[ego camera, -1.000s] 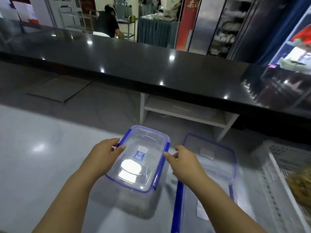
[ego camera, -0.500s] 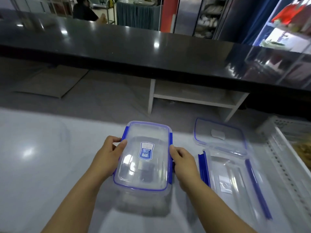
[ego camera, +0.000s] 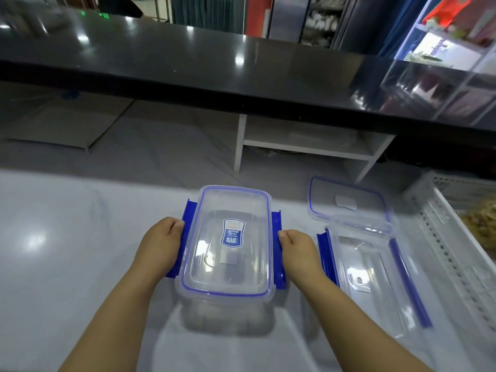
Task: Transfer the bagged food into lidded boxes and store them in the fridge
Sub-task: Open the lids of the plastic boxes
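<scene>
The box (ego camera: 228, 264) runs lengthwise away between our hands, left hand (ego camera: 161, 247) and right hand (ego camera: 296, 252) each gripping a blue side clip (ego camera: 276, 221).

Left hand (ego camera: 158, 247) fingertips: curled on the left clasp (ego camera: 189, 210), hidden beneath it.
Right hand (ego camera: 298, 251) fingertips: likewise hidden under the right clasp (ego camera: 276, 220).
Box contents (ego camera: 228, 315): pale round shapes, blurred through the wall.
Lid label (ego camera: 233, 233): small print unreadable.
Crate (ego camera: 440, 237): cut off by the right edge.
Bagged food (ego camera: 480, 224): blurred, cut off at right.
</scene>
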`<move>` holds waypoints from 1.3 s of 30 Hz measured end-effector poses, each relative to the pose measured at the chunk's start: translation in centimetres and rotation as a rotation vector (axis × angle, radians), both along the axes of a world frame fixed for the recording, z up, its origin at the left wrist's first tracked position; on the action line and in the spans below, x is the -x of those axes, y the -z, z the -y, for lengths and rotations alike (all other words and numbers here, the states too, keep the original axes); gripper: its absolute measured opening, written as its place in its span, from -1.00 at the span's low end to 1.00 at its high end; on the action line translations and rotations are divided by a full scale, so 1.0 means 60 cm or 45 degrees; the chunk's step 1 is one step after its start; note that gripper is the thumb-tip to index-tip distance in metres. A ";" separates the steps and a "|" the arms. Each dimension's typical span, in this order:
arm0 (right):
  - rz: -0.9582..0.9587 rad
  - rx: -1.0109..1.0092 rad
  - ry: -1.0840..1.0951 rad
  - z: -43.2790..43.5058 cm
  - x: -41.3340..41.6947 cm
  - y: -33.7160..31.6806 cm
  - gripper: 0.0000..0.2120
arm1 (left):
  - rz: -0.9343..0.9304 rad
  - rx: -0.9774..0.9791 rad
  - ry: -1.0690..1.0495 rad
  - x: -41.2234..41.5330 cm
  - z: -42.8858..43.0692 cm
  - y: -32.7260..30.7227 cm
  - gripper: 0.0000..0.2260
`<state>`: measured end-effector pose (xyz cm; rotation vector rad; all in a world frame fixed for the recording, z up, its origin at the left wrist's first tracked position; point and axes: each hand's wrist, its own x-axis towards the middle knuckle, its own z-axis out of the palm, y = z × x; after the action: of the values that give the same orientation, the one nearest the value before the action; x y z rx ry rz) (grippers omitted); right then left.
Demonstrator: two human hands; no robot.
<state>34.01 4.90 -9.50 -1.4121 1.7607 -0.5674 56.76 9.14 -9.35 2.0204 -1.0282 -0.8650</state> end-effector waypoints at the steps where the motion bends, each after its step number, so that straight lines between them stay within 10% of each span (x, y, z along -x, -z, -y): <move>1: -0.013 -0.020 -0.018 -0.001 0.003 0.000 -0.80 | -0.031 0.002 -0.010 0.000 -0.001 0.000 -0.83; 20: 0.225 0.196 -0.190 -0.019 -0.007 -0.069 -0.66 | -0.297 0.205 0.273 0.002 -0.020 -0.047 -0.83; 28: 0.837 0.020 0.102 -0.003 0.014 -0.103 -0.91 | -0.151 0.140 0.278 -0.002 0.003 -0.046 -0.76; 39: 0.886 0.256 0.355 0.053 0.081 -0.173 -0.77 | 0.002 -0.023 0.395 0.002 0.020 -0.045 -0.49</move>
<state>29.13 1.71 0.91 -0.9221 1.3504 -1.2443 56.63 7.93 -6.65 1.9042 -1.3621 -1.0343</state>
